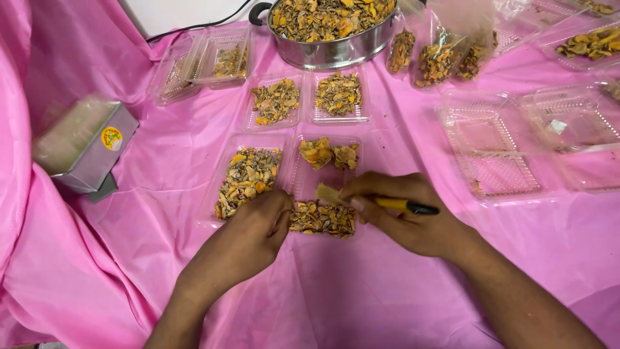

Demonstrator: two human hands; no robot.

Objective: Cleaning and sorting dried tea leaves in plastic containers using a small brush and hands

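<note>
At the centre of the frame the right hand (403, 213) grips a small brush (381, 201) with a yellow handle and black end, its pale bristles pointing left over a clear tray (294, 178). That tray holds two clumps of orange-yellow dried pieces (323, 218), one at its far end and one at the near edge just under the bristles. The left hand (255, 229) is curled at the tray's near left corner, fingertips touching the near clump; whether it pinches anything I cannot tell.

To its left sits a fuller tray (248, 181), and two more filled trays (303, 98) lie higher up, below a steel pan (332, 52) heaped with the same pieces. Empty trays (494, 148) lie at right, a grey box (87, 145) at left, all on the pink-covered counter (361, 297).

The step looks like brushing or tidying pieces in the centre tray. The next move seems to call for short, light strokes while the left hand steadies the tray, since loose pieces could scatter over the low edge.
</note>
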